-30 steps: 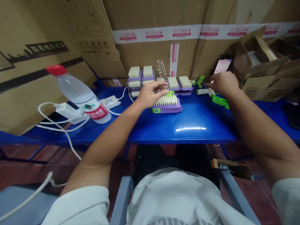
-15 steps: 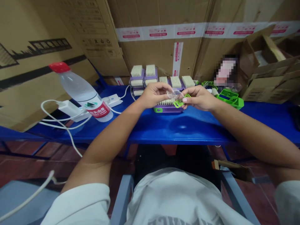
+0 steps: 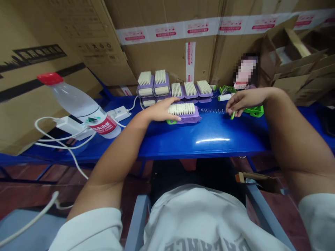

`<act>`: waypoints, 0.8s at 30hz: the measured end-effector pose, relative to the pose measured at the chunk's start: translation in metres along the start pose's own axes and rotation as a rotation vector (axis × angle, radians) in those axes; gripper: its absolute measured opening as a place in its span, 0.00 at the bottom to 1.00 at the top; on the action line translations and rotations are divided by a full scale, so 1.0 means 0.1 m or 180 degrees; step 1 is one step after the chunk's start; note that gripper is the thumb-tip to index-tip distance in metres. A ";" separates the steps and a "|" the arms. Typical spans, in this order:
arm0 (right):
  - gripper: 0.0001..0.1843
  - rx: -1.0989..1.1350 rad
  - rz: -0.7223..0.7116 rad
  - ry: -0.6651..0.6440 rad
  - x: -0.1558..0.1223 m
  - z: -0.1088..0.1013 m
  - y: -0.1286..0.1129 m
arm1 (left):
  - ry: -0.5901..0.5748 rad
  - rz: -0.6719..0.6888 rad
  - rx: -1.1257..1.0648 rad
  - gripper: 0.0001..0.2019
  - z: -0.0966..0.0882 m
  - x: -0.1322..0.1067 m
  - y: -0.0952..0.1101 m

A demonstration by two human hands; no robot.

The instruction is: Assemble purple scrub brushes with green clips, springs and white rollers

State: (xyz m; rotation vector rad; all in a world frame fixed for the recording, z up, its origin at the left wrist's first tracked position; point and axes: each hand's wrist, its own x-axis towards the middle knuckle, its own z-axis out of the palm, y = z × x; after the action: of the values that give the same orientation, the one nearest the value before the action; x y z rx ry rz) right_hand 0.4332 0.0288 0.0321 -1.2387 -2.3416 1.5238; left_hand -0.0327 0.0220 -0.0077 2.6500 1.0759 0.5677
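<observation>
My left hand (image 3: 162,111) grips the left end of a purple block (image 3: 187,118) topped with rows of cream bristle-like teeth, thumb along the front, fingers behind. The block lies on the blue table and has a green part at its left end. My right hand (image 3: 242,101) is to the right, its fingers pinched on a small green plastic piece (image 3: 232,115), mostly hidden. Between the hands lies a row of small clear prongs (image 3: 213,111). A white roll-shaped piece (image 3: 225,97) with a green end lies just behind my right fingers.
Several similar purple blocks (image 3: 190,91) stand at the back, some stacked. Green plastic parts (image 3: 255,111) lie right, before a cardboard box (image 3: 290,83). At left are a water bottle (image 3: 83,108), a power strip (image 3: 119,113) and white cables. Large cartons (image 3: 167,52) wall the back.
My hands have moved apart. The left has gone from the clear pronged piece to the purple block; the right has moved rightward with the green piece. The view has shifted slightly.
</observation>
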 end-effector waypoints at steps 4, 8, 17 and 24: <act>0.21 -0.0379 0.0220 0.0235 0.09 0.09 -0.02 | -0.0254 0.0053 -0.0057 0.45 0.02 0.01 -0.13; 0.26 -0.0649 0.0927 0.0979 -0.01 0.14 -0.23 | -0.0452 -0.0034 -0.0163 0.59 -0.09 -0.04 -0.14; 0.44 -0.1986 0.1239 0.1174 -0.09 0.27 -0.45 | -0.1261 -0.0582 0.0012 0.63 -0.29 -0.08 0.02; 0.29 -0.2567 0.1017 0.0859 0.11 0.29 -0.34 | -0.1187 -0.0826 0.0119 0.55 -0.27 -0.05 0.14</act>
State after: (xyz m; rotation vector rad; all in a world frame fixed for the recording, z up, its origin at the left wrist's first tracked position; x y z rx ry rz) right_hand 0.3926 0.0086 0.0407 -1.8881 -2.7270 0.3460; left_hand -0.0390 0.0098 0.0202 2.4518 1.2848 0.0007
